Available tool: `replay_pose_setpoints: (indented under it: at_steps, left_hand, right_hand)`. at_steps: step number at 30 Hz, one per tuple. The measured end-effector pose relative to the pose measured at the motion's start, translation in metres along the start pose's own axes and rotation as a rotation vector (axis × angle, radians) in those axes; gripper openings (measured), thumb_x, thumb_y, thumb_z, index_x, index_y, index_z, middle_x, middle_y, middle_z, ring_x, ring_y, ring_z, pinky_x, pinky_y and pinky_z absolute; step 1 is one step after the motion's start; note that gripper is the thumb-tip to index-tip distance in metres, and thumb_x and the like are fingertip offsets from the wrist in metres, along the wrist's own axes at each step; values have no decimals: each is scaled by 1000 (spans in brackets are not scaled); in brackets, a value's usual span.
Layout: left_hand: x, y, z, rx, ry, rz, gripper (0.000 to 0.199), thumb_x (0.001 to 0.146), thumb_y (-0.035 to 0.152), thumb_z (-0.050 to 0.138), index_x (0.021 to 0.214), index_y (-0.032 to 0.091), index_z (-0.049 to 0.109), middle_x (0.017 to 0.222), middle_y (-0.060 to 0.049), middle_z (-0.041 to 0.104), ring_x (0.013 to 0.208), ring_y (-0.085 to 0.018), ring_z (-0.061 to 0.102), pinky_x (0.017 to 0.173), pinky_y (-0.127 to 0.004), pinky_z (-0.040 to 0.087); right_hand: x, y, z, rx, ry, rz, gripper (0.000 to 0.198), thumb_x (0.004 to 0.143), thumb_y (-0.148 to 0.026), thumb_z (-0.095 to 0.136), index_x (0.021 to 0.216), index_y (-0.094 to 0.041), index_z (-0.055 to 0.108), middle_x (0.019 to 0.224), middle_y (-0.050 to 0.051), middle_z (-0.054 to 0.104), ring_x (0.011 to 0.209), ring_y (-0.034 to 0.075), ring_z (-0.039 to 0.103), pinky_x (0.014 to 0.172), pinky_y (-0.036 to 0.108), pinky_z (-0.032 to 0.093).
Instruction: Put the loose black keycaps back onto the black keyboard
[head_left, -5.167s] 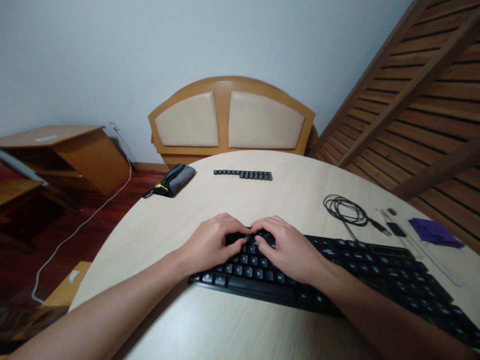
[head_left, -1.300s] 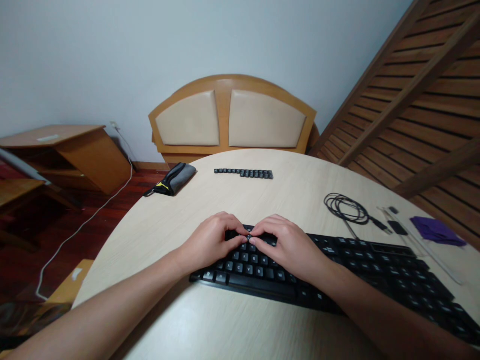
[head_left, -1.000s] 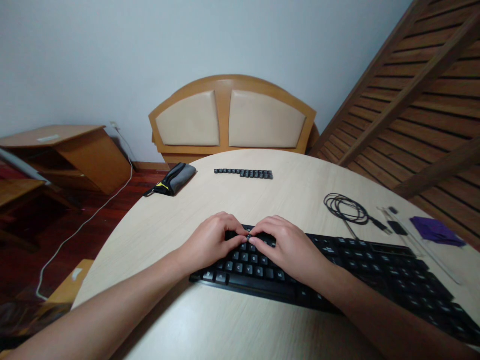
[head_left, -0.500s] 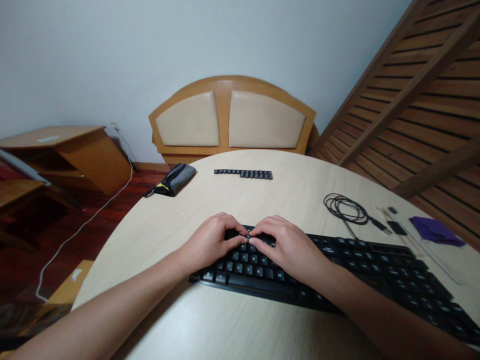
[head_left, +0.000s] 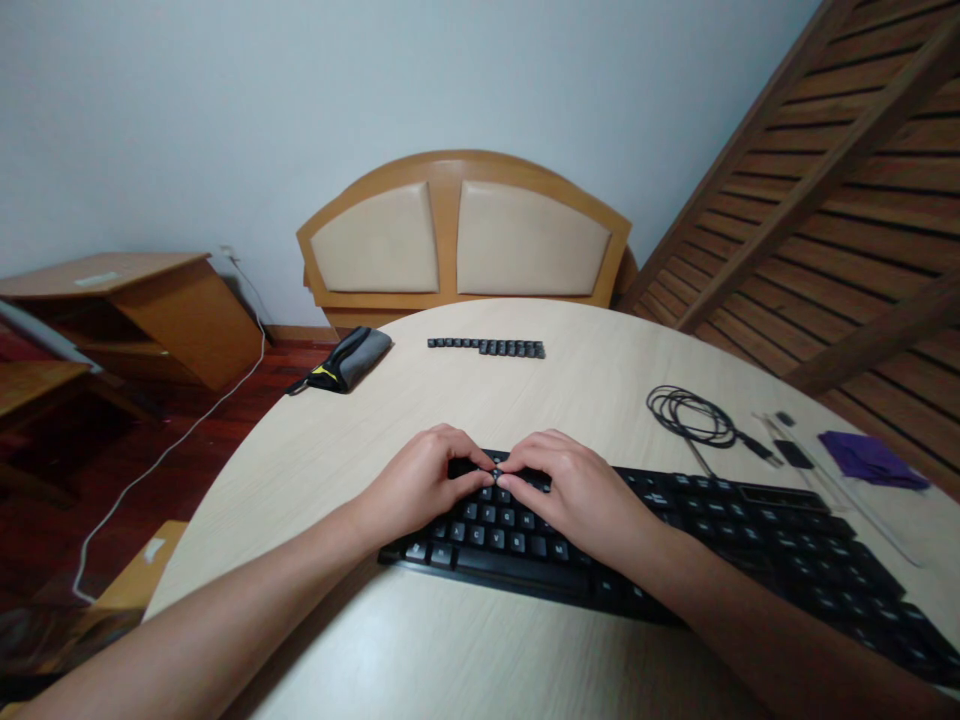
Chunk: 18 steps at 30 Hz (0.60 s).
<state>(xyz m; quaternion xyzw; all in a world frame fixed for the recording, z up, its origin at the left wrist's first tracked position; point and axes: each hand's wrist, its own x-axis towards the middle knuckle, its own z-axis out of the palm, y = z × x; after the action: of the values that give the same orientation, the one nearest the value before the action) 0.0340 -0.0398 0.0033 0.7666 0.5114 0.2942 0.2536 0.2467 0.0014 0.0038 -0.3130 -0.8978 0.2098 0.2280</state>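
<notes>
- Nearest me, a black keyboard (head_left: 525, 572) lay slantwise on the pale, round-edged bench (head_left: 345, 640), its right end running out past the right forearm.
- The left hand (head_left: 427, 480) was over the keyboard's upper left part, its thumb and forefinger pinched on one small black keycap (head_left: 497, 477).
- The right hand (head_left: 589, 495) met it from the other side, thumb and forefinger closed on that same keycap; I couldn't tell whether the cap sat loose or seated.
- Behind the keyboard's right half lay a thin white rod (head_left: 874, 515), a small dark block (head_left: 793, 455) and a folded purple cloth (head_left: 874, 462).
- Left of those was a coiled black cable (head_left: 694, 415), one strand reaching the keyboard's back edge.
- At the bench's far left edge rested a grey-and-black pouch (head_left: 360, 355) with a yellow patch.
- Near the far rim, loose keycaps (head_left: 514, 348) stood lined up, a shorter row before the right end of a longer one.
- Beyond stood a wooden headboard (head_left: 448, 230) with two cream padded panels, against a pale wall (head_left: 450, 80).
</notes>
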Motion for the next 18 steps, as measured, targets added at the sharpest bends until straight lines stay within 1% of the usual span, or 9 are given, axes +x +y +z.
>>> replay_pose_setpoints:
  at_steps: [5, 11, 15, 18]
  left_hand:
    - [0, 0, 1, 3, 20, 8, 6, 87, 22, 73, 92, 21, 77, 92, -1, 75, 92, -20, 65, 87, -33, 47]
    - [-1, 4, 2, 44, 37, -42, 7, 86, 19, 73, 92, 20, 76, 91, -1, 75, 92, -20, 65, 85, -34, 48]
    - [-1, 6, 2, 54, 31, -23, 3, 86, 18, 73, 87, 19, 75, 90, -2, 74, 91, -20, 64, 86, -34, 48]
    - [-1, 5, 3, 58, 29, -1, 4, 87, 17, 72, 83, 19, 74, 90, -2, 74, 90, -20, 64, 87, -35, 47]
  right_hand:
    - [-1, 1, 0, 3, 8, -18, 5, 91, -21, 69, 88, -18, 72, 91, 4, 70, 92, 21, 62, 84, 35, 47]
    - [-1, 2, 1, 22, 22, -13, 3, 90, -20, 70, 91, -18, 72, 92, 4, 70, 93, 20, 62, 85, 35, 47]
    - [-1, 3, 4, 18, 18, -12, 4, 91, -19, 69, 89, -19, 71, 92, 4, 69, 93, 21, 61, 85, 35, 47]
    - [-1, 2, 5, -6, 21, -16, 5, 91, -18, 67, 87, -18, 70, 91, 4, 69, 94, 21, 61, 85, 36, 47]
